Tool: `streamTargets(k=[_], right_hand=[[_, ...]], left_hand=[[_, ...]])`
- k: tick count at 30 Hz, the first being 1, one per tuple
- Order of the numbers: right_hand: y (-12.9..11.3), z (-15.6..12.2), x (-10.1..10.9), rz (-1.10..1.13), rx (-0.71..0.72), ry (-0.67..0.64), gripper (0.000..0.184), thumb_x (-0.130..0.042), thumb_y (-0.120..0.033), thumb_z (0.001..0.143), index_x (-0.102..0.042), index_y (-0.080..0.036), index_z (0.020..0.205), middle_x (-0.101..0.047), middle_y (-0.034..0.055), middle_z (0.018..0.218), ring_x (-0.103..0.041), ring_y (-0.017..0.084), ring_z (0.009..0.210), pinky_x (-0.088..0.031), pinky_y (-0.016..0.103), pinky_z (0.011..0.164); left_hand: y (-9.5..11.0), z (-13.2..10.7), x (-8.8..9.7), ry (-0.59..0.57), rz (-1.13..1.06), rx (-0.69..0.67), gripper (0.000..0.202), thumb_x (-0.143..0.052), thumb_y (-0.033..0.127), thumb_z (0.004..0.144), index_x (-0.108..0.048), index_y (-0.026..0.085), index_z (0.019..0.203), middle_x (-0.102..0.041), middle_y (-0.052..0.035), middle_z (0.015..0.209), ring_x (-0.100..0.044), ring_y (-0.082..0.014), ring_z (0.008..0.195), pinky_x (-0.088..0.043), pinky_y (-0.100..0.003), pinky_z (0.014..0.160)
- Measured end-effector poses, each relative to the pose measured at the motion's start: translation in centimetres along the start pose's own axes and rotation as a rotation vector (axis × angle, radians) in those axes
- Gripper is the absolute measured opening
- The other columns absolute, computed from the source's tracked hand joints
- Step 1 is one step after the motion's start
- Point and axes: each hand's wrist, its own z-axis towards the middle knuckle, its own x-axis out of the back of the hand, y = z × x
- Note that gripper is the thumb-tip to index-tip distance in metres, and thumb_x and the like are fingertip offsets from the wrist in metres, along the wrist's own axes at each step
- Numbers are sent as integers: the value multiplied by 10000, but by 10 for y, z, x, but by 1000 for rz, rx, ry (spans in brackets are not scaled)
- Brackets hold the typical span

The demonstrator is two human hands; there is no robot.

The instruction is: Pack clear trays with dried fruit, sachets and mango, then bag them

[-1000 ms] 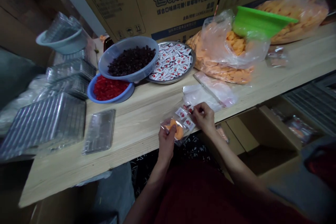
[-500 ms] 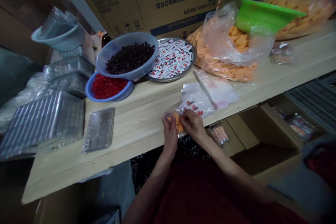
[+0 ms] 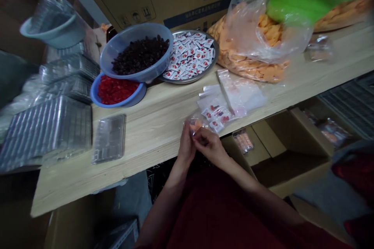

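Note:
Near the table's front edge, my left hand is closed on the left side of a small clear plastic bag with an orange piece inside. My right hand pinches the same bag at its near right side, and its fingers touch those of my left hand. Part of the bag is hidden behind the fingers. Just beyond my right hand lie flat clear bags with dark red bits and small white sachets in them. A stack of clear empty bags lies beside these.
Further back stand a bowl of dark raisin-like pieces, a blue bowl of red pieces and a metal tray of sachets. Big bags of orange pieces hold a green scoop-like bowl. Clear plastic trays are stacked left. An open carton sits below right.
My hands have come closer together, the right moving left along the bag. The orange piece is now more covered by my fingers. The whole view has shifted slightly.

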Motion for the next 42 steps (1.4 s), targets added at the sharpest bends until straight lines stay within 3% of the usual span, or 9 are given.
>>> streamTargets(k=[6,11,17,22,24,28,35,38,42], right_hand=[[1,-13,18,-93,10,47,92,-662,-299,930,-670,-230,991,-683,71,1049,-663,218,1018,-548,374,896],[10,-24,18,-433,195,-146,740,-724,-305,906,-391,-295,1566,-388,140,1623,-304,329,1536,-312,598,1219],[15,-29,19,-427,352,-83,638,-478,-105,1006,-349,-319,1593,-497,72,1557,-399,253,1493,-373,574,1217],[-23,-17,51,-334,382,-11,570,-507,-82,986,-506,-308,1509,-600,61,1459,-572,248,1363,-512,518,1136],[-48,-7,71,-313,325,60,503,-515,-115,995,-573,-310,1455,-642,47,1411,-634,238,1291,-553,485,1099],[-96,11,105,-201,127,113,321,-552,-227,1014,-717,-305,1278,-742,28,1246,-725,221,1125,-609,423,1012],[-111,6,126,20,26,22,405,-615,-556,957,-729,-310,1258,-771,43,1162,-747,264,1057,-643,445,928],[-110,-12,137,-103,-24,99,469,-772,-492,859,-709,-301,1283,-773,38,1131,-755,245,981,-661,383,841],[-111,-52,182,-371,-93,276,178,-769,-377,876,-786,-292,1032,-782,28,992,-740,187,828,-616,319,713]], left_hand=[[15,-5,31,9,221,3,362,-855,442,742,-640,154,790,-640,14,704,-560,-88,600,-460,-193,590],[12,-11,37,15,177,34,397,-779,523,805,-642,155,744,-609,11,639,-540,-92,541,-443,-201,525],[26,-21,36,-33,415,-116,465,-675,573,885,-698,155,683,-651,-32,638,-566,-119,568,-461,-236,590],[57,-27,34,-81,436,-277,404,-611,500,955,-693,170,737,-653,-35,679,-562,-128,602,-452,-254,615],[71,-25,28,-94,393,-403,259,-765,438,852,-703,199,929,-703,-50,909,-636,-163,798,-502,-273,723],[95,-17,4,-209,442,-499,907,-1014,252,440,-636,289,1263,-577,-92,1412,-538,-317,1302,-495,-421,1032],[85,-16,-40,-451,378,-388,182,-823,279,803,-729,242,954,-698,-25,905,-661,-191,862,-557,-376,866],[71,-23,-60,-511,349,-371,187,-802,258,824,-717,248,989,-693,-13,912,-660,-178,867,-562,-355,852],[62,-27,-77,-615,358,-371,438,-821,244,790,-673,255,1202,-696,-74,1188,-659,-248,1095,-545,-428,992]])
